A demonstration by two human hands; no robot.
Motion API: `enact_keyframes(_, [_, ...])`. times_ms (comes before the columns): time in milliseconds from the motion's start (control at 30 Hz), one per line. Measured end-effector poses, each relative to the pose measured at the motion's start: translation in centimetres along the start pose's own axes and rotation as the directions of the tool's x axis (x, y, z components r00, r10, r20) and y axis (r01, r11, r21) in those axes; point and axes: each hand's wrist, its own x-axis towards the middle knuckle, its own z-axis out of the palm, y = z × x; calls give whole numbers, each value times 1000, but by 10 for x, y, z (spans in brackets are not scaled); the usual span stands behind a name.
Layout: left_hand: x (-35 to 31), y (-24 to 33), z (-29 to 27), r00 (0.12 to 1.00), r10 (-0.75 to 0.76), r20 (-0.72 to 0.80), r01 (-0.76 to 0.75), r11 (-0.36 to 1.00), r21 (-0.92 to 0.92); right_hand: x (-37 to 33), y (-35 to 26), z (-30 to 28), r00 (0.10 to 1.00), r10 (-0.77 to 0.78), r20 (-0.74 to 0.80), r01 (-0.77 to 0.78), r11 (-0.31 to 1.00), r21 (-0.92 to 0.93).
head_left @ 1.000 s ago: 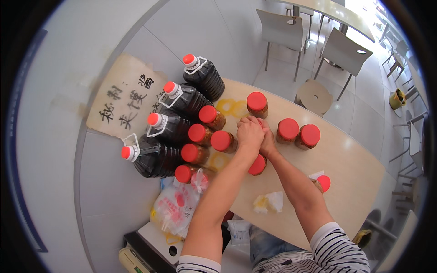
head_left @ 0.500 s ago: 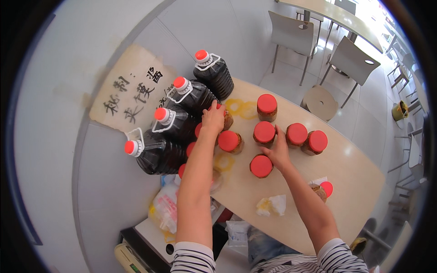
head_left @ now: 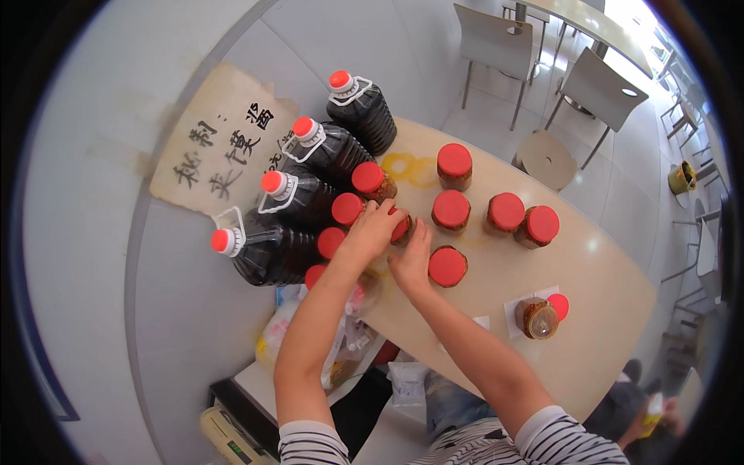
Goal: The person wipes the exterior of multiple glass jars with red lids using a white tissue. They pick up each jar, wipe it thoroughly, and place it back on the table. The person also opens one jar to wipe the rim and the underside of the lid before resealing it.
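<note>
Both hands have come back together on one red-capped jar in the middle of the tabletop — half a second ago they were apart, the left up by the dark jugs. Left hand wraps the jar in a narrow grip, right hand presses its side — so this jar looks like the one now being handled.

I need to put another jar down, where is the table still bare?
Bare table lies right of the open jar and its lid, and below the two rightmost red-lidded jars. It is crowded at the left end, where both hands, left hand and right hand, meet among jars beside the dark bottles.
</note>
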Motion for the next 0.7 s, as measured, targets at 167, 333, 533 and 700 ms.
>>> enact_keyframes(167, [-7,6,2,997,76,-28,-78,994,-78,-4,27,8,989,-107,-106,102,994,-51])
enact_keyframes(333, [-1,18,13,968,234,-85,-241,967,-85,14,54,-14,989,-143,25,140,986,92])
enact_keyframes(533, [-8,19,20,928,359,-96,-362,932,-11,23,63,-22,947,-320,-16,318,933,167])
enact_keyframes(700, [-11,21,31,917,372,-144,-362,928,88,25,70,-21,960,-280,-17,277,936,217])
